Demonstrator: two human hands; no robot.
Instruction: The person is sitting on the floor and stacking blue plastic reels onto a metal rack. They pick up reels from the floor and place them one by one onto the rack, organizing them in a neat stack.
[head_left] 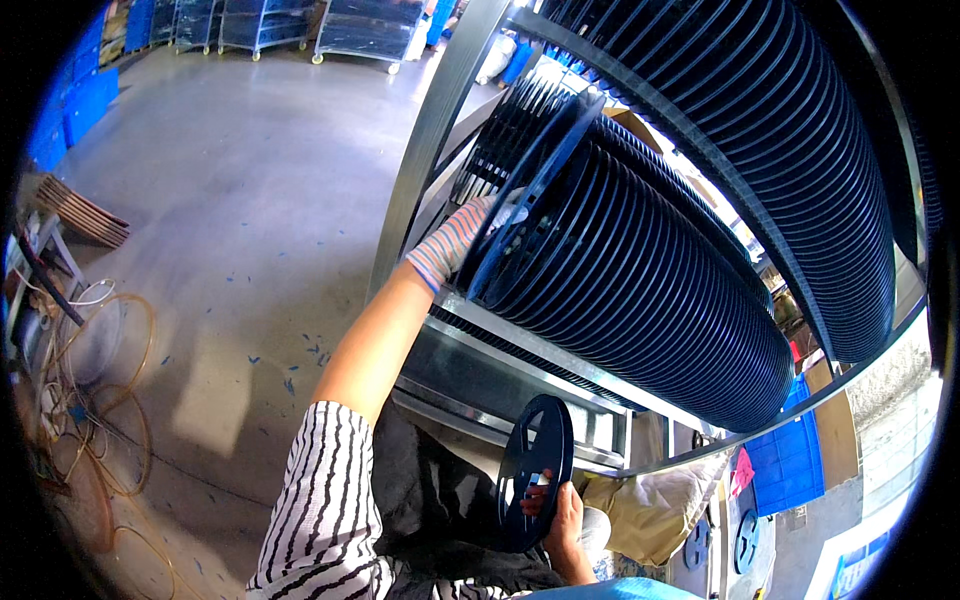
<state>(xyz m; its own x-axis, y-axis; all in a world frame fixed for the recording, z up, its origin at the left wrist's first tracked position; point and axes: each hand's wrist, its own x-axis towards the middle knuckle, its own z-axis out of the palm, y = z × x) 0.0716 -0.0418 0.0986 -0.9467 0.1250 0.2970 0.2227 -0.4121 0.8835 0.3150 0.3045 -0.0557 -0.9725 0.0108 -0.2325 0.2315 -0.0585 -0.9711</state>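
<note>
My left hand (462, 235), in a striped knit glove, reaches up and grips the rim of the front dark blue plastic reel (528, 195) of a long row of reels (650, 290) lying on a metal rack shelf (520, 345). That front reel is tilted away from the row. My right hand (562, 515), bare, holds a single dark blue reel (535, 470) upright by its hub, low in front of the rack. A second row of reels (800, 150) fills the shelf above.
A grey rack upright (430, 140) stands beside my left arm. Coiled tubing and cables (100, 400) lie on the concrete floor at left. Blue crates (70, 110) and wheeled carts (260, 25) stand far off. A blue crate (790, 460) and a white sack (650, 505) sit below the rack.
</note>
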